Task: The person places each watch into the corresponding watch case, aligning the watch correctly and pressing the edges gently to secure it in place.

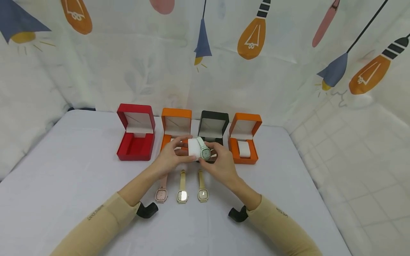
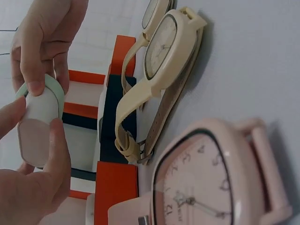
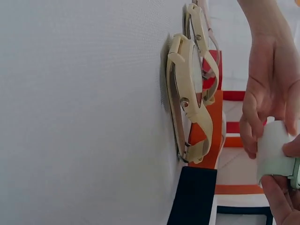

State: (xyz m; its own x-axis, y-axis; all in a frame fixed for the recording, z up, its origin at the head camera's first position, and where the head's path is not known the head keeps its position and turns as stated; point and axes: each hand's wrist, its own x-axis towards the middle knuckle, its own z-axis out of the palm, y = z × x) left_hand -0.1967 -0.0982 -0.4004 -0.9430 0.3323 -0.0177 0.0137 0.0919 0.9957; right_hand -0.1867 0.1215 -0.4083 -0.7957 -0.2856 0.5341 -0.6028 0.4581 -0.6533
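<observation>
My left hand (image 1: 171,155) grips one end of a white watch cushion (image 1: 193,148), held up in front of the boxes. Around the cushion's other end runs the strap of a mint green watch (image 1: 205,153), its dial turned toward me. My right hand (image 1: 222,163) pinches this watch at its strap and case. In the left wrist view, the green strap (image 2: 60,96) loops over the cushion under the right fingertips. Below the hands lie a pink watch (image 1: 161,195) and two cream watches, one in the middle (image 1: 182,196) and one at right (image 1: 203,195).
Four open boxes stand in a row behind: a red box (image 1: 136,156) without a cushion, an orange box (image 1: 177,113), a black box (image 1: 215,115) partly hidden by the hands, and another orange box (image 1: 246,116) holding a white cushion (image 1: 244,149). A patterned curtain (image 1: 128,71) hangs behind.
</observation>
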